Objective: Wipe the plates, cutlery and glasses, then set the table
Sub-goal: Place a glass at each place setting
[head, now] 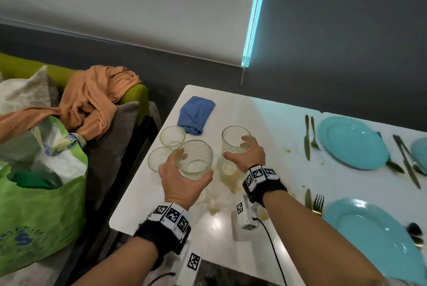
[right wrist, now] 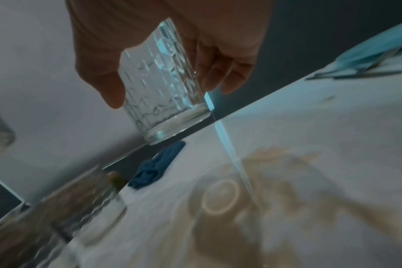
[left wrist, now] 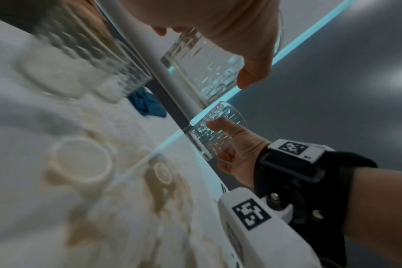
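My left hand (head: 182, 177) grips a textured clear glass (head: 195, 158) lifted off the white table (head: 272, 128); in the left wrist view that glass (left wrist: 204, 59) sits under my palm. My right hand (head: 245, 156) grips a second glass (head: 234, 139), seen from below as a held tumbler (right wrist: 163, 94) in the air. Two more glasses (head: 172, 136) (head: 158, 158) stand near the table's left edge. A blue cloth (head: 196, 114) lies behind them. Teal plates (head: 353, 140) (head: 374, 237) with cutlery (head: 306, 137) lie to the right.
Brownish spill marks and ring stains (head: 228, 177) cover the table under my hands. A green shopping bag (head: 39, 195) and an orange garment (head: 92, 103) sit on a sofa to the left. A window blind with a bead chain (head: 245, 70) hangs behind.
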A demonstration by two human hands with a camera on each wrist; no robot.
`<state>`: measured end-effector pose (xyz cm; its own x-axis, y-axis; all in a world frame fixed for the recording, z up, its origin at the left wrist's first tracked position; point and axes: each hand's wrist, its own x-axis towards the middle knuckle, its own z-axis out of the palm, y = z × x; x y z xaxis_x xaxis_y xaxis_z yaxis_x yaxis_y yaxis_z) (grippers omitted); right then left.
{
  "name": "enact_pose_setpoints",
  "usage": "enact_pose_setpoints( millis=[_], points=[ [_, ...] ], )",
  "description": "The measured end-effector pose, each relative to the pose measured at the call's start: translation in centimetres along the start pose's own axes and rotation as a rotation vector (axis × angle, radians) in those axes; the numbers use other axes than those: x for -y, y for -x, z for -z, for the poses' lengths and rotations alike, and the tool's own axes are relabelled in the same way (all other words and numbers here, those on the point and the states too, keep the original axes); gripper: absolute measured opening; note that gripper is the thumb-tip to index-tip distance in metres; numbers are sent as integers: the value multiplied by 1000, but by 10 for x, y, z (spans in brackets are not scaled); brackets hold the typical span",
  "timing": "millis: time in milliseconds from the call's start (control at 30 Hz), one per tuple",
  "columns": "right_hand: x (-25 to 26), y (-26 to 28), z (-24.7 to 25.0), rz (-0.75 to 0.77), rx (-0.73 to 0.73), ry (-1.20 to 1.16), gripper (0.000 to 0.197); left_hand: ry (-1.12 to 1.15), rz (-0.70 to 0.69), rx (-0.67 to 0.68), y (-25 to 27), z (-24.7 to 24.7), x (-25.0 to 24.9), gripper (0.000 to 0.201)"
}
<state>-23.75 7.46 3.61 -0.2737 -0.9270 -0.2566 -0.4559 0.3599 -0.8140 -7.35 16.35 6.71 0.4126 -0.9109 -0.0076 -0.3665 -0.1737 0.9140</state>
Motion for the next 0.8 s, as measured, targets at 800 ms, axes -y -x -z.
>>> enact_pose_setpoints(
  millis=[800],
  points=[
    [-244,-2,482,-403,-511,19,76,-61,-248,481,136,-377,-184,87]
  ],
)
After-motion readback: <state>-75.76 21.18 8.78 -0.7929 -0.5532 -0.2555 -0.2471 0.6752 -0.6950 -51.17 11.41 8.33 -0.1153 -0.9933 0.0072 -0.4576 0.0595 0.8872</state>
